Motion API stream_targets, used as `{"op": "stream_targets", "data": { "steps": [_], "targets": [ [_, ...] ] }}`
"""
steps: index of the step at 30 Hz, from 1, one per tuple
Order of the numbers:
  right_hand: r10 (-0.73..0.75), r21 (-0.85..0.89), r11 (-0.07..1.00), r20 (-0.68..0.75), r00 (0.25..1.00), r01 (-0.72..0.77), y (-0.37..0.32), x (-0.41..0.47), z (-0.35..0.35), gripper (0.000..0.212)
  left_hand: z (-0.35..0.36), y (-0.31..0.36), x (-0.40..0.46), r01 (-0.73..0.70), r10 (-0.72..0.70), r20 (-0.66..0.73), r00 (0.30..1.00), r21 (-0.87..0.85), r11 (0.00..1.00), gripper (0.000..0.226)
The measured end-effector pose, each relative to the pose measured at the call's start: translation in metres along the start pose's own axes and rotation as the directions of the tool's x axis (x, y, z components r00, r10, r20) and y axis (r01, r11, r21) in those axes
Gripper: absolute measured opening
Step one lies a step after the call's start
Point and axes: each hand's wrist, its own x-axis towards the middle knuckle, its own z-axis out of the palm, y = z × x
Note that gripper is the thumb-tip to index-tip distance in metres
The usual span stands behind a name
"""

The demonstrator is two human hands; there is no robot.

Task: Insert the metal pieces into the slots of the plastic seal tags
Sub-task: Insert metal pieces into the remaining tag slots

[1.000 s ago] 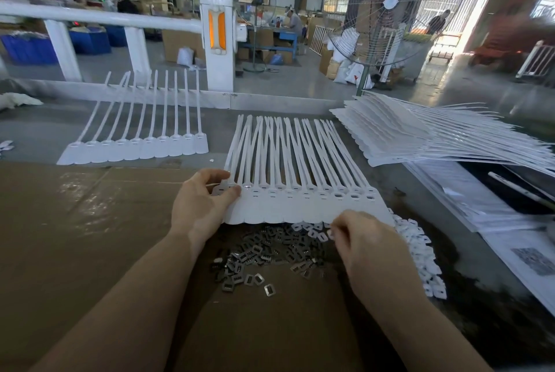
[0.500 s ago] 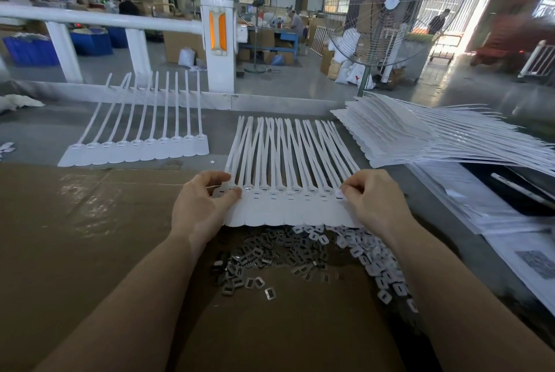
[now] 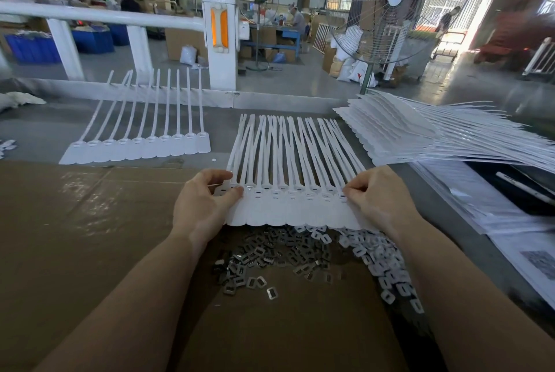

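At the right end of the strip of seal tags [image 3: 288, 206], the fingers [image 3: 356, 188] of the right hand [image 3: 381, 200] are curled and pinched together over the last slot; a metal piece is presumably held there, but it cannot be made out. The step is best done with the piece kept square to the slot and pressed straight down until seated, while the strip is kept flat and steady. That steadying is supplied by the left hand [image 3: 201, 206], by which the strip's left edge is pinched between thumb and curled forefinger. Both wrists are held low over the desk [image 3: 90, 221], the forearms converging from the near corners. The strip is held just beyond the loose pile of metal pieces [image 3: 270, 254], its white tails fanned away from the person.
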Motion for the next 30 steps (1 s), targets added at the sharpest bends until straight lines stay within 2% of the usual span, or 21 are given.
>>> {"op": "stream_targets", "data": {
  "steps": [7, 12, 24, 30],
  "targets": [
    [0.048, 0.05, 0.998, -0.012, 0.999, -0.048, 0.0003, 0.001, 0.0044, 0.012, 0.0, -0.0003, -0.0005, -0.001, 0.001, -0.003, 1.0, 0.004, 1.0, 0.026],
    [0.086, 0.16, 0.983, 0.011, 0.996, -0.087, 0.0002, 0.002, 0.0006, 0.022, 0.0, 0.0004, -0.0002, 0.002, -0.002, -0.003, 1.0, 0.003, 1.0, 0.025],
    [0.065, 0.197, 0.978, 0.06, 0.996, -0.075, 0.0035, 0.0043, 0.0007, 0.016, 0.0006, -0.0001, -0.0002, 0.004, -0.005, -0.011, 1.0, -0.014, 1.0, 0.024],
    [0.036, 0.22, 0.973, 0.148, 0.988, -0.068, 0.0058, 0.0042, 0.0003, 0.016, 0.0004, 0.0005, -0.0003, 0.001, -0.001, -0.009, 1.0, -0.01, 1.0, 0.025]
  ]
}}
